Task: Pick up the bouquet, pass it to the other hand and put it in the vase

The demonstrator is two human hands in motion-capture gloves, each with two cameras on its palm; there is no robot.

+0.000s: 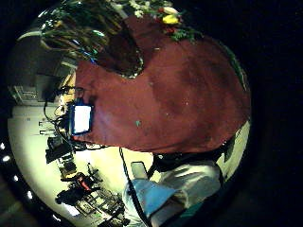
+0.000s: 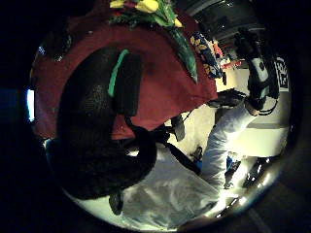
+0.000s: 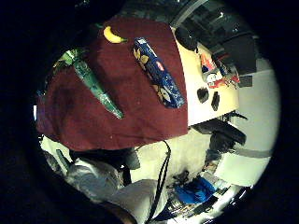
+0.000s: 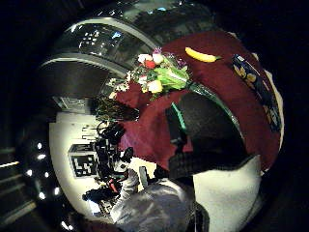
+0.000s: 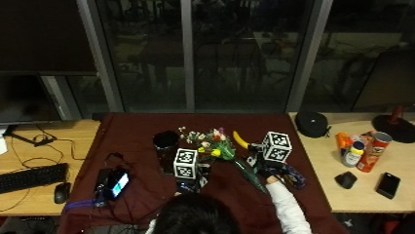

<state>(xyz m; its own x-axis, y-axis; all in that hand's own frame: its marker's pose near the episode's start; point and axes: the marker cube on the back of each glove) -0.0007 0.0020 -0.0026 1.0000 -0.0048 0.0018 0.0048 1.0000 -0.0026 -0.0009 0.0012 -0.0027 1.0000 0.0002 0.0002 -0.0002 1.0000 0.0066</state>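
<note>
Bouquet (image 5: 223, 152) is left lying on the red-clothed table (image 5: 136, 131) beside the vase (image 5: 165, 142), ungrasped; finger state of both hands cannot be told.

Banana (image 5: 240, 140) and blue packet (image 5: 291, 175), seemingly close beside bouquet (image 5: 223, 151).

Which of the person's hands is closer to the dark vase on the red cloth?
Left. The left hand sits just in front of the vase, on the near side. The right hand is farther off, past the bouquet, near its wrapped stem end.
</note>
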